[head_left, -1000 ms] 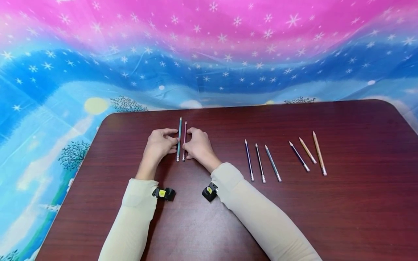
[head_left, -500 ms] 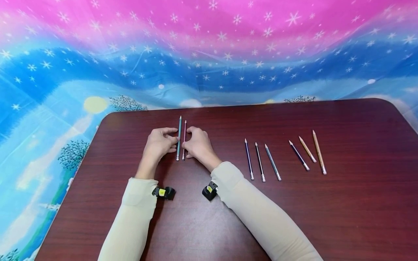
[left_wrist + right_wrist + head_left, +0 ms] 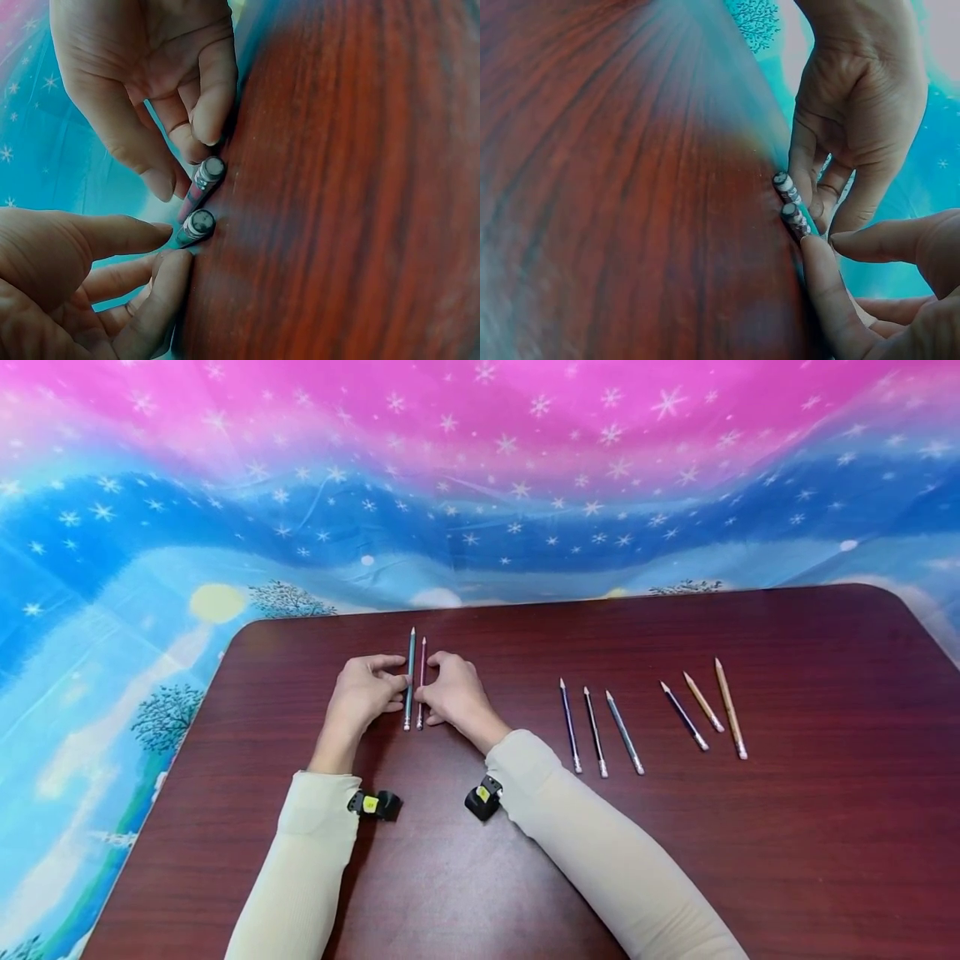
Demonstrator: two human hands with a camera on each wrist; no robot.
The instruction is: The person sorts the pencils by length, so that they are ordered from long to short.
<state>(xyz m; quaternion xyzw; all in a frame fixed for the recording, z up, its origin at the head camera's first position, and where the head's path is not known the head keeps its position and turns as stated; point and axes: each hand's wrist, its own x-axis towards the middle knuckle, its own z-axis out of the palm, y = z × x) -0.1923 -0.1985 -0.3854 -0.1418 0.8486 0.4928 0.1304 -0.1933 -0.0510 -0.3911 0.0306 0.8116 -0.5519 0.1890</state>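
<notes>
Two pencils lie side by side, tips pointing away, near the table's far left. My left hand (image 3: 362, 689) holds the teal pencil (image 3: 412, 652) from its left side, thumb against the shaft and index finger farther up. From the right, my right hand (image 3: 456, 691) holds the maroon pencil (image 3: 423, 655) in the same way. A narrow gap separates the two shafts in the head view. Their eraser ends sit nearly level. In the left wrist view the maroon pencil's eraser end (image 3: 211, 168) and the teal pencil's eraser end (image 3: 199, 223) rest at the tabletop.
On the brown table (image 3: 450, 877), a middle group has a dark blue pencil (image 3: 569, 722), a black pencil (image 3: 596, 731) and a light blue pencil (image 3: 625, 731). Farther right lie another dark pencil (image 3: 684, 716) and two natural-wood pencils (image 3: 702, 702). A snowflake-patterned cloth (image 3: 465, 485) hangs behind.
The head view has shifted slightly. Both hands stay at their pencils, and the pencils show no clear movement on the table.
</notes>
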